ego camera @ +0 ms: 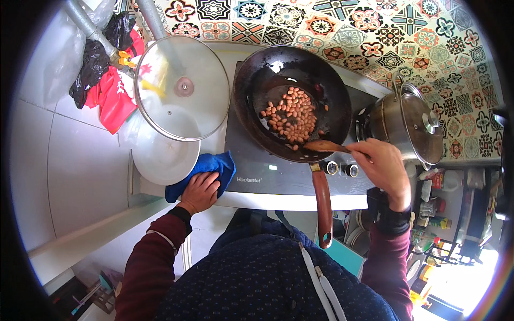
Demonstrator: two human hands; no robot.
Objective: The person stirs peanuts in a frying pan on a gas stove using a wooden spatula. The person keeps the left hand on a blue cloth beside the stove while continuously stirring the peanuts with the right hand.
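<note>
My right hand [381, 168] grips the handle of a wooden spatula [326, 146], whose blade dips into the near right side of a dark wok [249, 100]. Reddish-brown peanuts [295, 116] lie loosely heaped on the wok's bottom, which has an oily shine. On the near left of the counter, my left hand [200, 190] rests over a bunched blue cloth [223, 166]; whether its fingers grip the cloth is hidden. The cloth touches a white bowl [160, 162]. A glass lid [204, 108] with a metal rim overlaps the bowl in view.
The wok stands on a black cooktop [257, 176] with two knobs [331, 167], its brown handle [322, 208] jutting past the front edge. A lidded steel pot [393, 124] stands at right. Plastic bags [110, 96] and a metal pipe [90, 30] occupy the left. Shelves [449, 208] hold bottles.
</note>
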